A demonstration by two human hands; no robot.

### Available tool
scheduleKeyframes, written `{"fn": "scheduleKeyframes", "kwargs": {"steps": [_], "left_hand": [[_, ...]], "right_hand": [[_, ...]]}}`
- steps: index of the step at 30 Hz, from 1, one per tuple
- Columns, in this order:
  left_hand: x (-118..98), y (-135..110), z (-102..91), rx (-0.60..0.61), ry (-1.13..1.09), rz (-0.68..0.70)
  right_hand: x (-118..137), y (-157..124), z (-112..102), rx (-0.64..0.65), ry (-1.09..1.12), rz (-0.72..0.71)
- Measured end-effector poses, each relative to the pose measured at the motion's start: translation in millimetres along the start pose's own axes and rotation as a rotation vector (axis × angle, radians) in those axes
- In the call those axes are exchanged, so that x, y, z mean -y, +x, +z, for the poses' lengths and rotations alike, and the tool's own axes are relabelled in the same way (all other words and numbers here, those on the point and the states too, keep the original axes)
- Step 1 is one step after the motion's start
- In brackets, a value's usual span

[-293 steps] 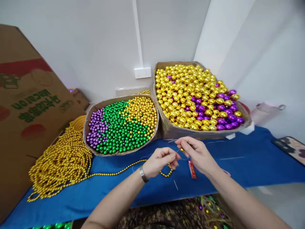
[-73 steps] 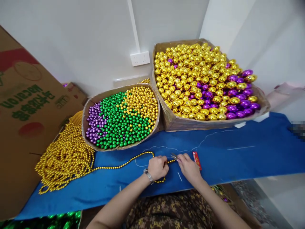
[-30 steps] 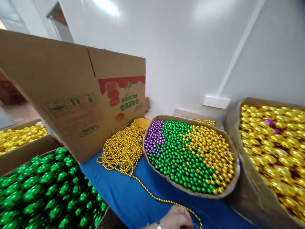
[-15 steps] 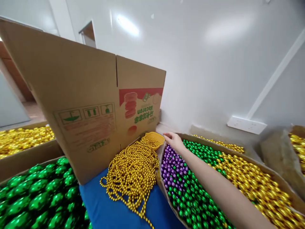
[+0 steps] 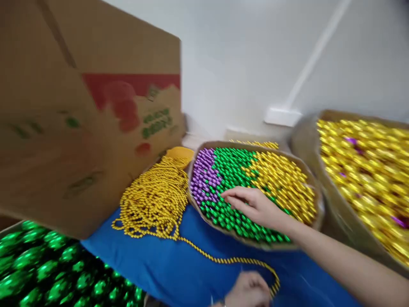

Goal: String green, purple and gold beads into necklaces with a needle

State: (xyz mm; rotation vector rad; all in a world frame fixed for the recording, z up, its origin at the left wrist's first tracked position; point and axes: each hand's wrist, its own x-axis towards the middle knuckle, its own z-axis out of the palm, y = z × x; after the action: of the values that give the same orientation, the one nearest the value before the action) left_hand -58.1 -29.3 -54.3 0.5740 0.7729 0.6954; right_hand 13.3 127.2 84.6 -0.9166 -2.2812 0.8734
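Note:
My right hand (image 5: pixel 255 204) hovers over green and purple beads in a box of loose beads (image 5: pixel 316 209), thumb and fingertips drawn close together. What lies between them, if anything, is too small to make out. Low in the picture, my left hand (image 5: pixel 247 290) is curled and blurred by motion. A gold bead string (image 5: pixel 220 259) runs over the blue cloth (image 5: pixel 153 264) and curves down to it. The string leads from a heaped pile of gold bead strings (image 5: pixel 153 200), left of the bead box. Behind the pile sits a yellow bowl (image 5: pixel 180 152).
A tall cardboard carton (image 5: pixel 105 170) with red and green print stands left, blurred. Large green balls (image 5: pixel 47 273) fill the lower left. On the right is another container of gold beads (image 5: pixel 367 170). A white wall (image 5: pixel 239 76) with a socket strip (image 5: pixel 283 116) closes the back.
The view has swung right and down. My right hand has moved from beside the yellow bowl to over the bead box. My left hand has appeared, and the string's loose end now stretches rightward.

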Motion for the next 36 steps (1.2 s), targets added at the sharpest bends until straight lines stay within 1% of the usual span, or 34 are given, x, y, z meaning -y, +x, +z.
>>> {"fn": "scheduleKeyframes", "kwargs": {"steps": [1,3,5,6,8,9,12,14,15,16,18,20,21,22,23,24,26,28,30,32,34,36], "left_hand": [[4.5,9.7,-0.6,0.004,0.024,0.002],[12.1,27.0,2.5,0.022,0.076,0.083],[15.7,36.7,12.5,0.068,0.111,0.164],[16.0,38.5,19.7,0.097,0.125,0.170],[16.2,37.9,36.1,0.134,0.168,0.164],[17.1,36.9,44.3,0.143,0.195,0.164],[23.8,36.1,63.2,0.149,0.312,0.182],[28.7,36.9,69.3,0.146,0.440,0.199],[30.1,37.0,70.6,0.153,0.527,0.205],[30.7,36.6,71.3,0.171,0.632,0.213],[29.8,34.2,72.5,0.241,0.885,0.260],[28.3,30.7,75.8,0.349,1.106,0.343],[28.5,29.0,78.8,0.404,1.166,0.378],[29.8,27.6,82.6,0.452,1.183,0.388],[32.5,26.8,86.8,0.480,1.153,0.368],[36.5,26.4,91.2,0.487,1.092,0.319],[46.7,27.3,98.6,0.458,0.944,0.195],[56.3,29.3,101.9,0.417,0.855,0.117],[61.1,30.9,100.6,0.384,0.851,0.096],[60.1,30.8,96.0,0.361,0.885,0.089],[55.2,29.2,89.6,0.369,0.917,0.086],[49.3,27.8,82.5,0.355,0.919,0.099]], "right_hand": [[2.4,-36.1,-8.5,0.016,-0.056,0.017],[2.6,-103.7,-20.5,0.015,-0.133,0.110],[-2.4,-164.2,-24.2,-0.030,-0.143,0.254],[-5.9,-191.0,-22.9,-0.057,-0.127,0.329],[-12.7,-236.0,-15.0,-0.121,-0.060,0.450],[-15.2,-253.9,-9.5,-0.155,-0.008,0.495],[-16.6,-291.7,7.8,-0.242,0.079,0.553],[-13.6,-308.5,16.9,-0.291,0.052,0.554],[-11.9,-315.6,20.6,-0.319,0.003,0.542],[-10.4,-322.2,24.1,-0.351,-0.091,0.510],[-9.1,-333.8,30.7,-0.410,-0.360,0.416],[-10.0,-343.3,36.9,-0.444,-0.622,0.326],[-10.8,-347.1,39.5,-0.452,-0.694,0.304],[-11.8,-350.3,41.6,-0.460,-0.729,0.294],[-12.7,-353.0,43.1,-0.466,-0.741,0.289],[-13.5,-355.3,44.1,-0.472,-0.755,0.279],[-14.8,-358.9,45.1,-0.485,-0.788,0.255],[-16.0,-361.4,45.8,-0.495,-0.820,0.241],[-17.7,-363.0,47.0,-0.503,-0.833,0.245],[-21.5,-362.9,47.8,-0.496,-0.785,0.266],[-29.9,-360.6,47.2,-0.451,-0.660,0.292],[-44.6,-356.1,45.8,-0.402,-0.531,0.329]]}}
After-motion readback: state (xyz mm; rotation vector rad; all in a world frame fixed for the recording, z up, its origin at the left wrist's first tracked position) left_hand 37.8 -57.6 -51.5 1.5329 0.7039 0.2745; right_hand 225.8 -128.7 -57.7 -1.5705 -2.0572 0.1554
